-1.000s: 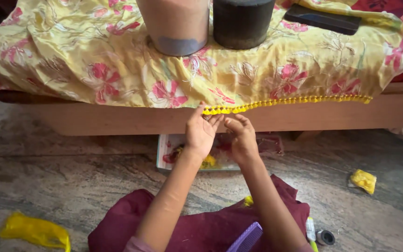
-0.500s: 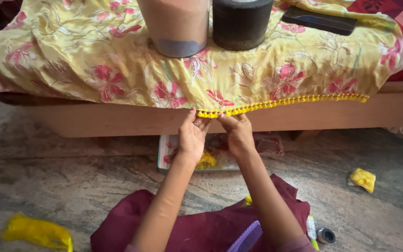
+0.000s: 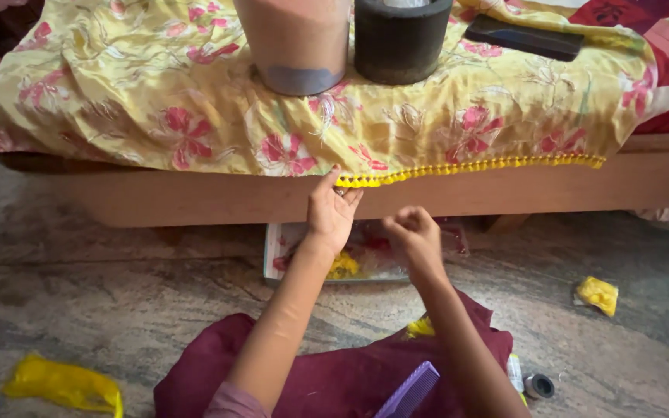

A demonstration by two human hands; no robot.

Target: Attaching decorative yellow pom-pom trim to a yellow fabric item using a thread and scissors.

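A yellow floral cloth (image 3: pixel 195 116) hangs over the edge of a low wooden bed (image 3: pixel 156 197). A yellow tassel fringe (image 3: pixel 466 166) runs along part of its hem. My left hand (image 3: pixel 331 210) pinches the hem at the fringe's left end. My right hand (image 3: pixel 413 236) is a little lower and to the right, fingers curled shut, apart from the cloth; whether it holds a fine thread cannot be told.
A brown cylinder (image 3: pixel 292 42), a black cylinder (image 3: pixel 403 39) and a dark phone (image 3: pixel 524 37) weigh the cloth down. A tray of craft bits (image 3: pixel 276 248) lies under the bed. A purple comb (image 3: pixel 412 391), small spool (image 3: pixel 540 385) and yellow scraps (image 3: pixel 63 383) lie around my maroon-clad lap.
My right hand has come away from the hem, moving down and to the right. My left hand stays on the fringe's end.
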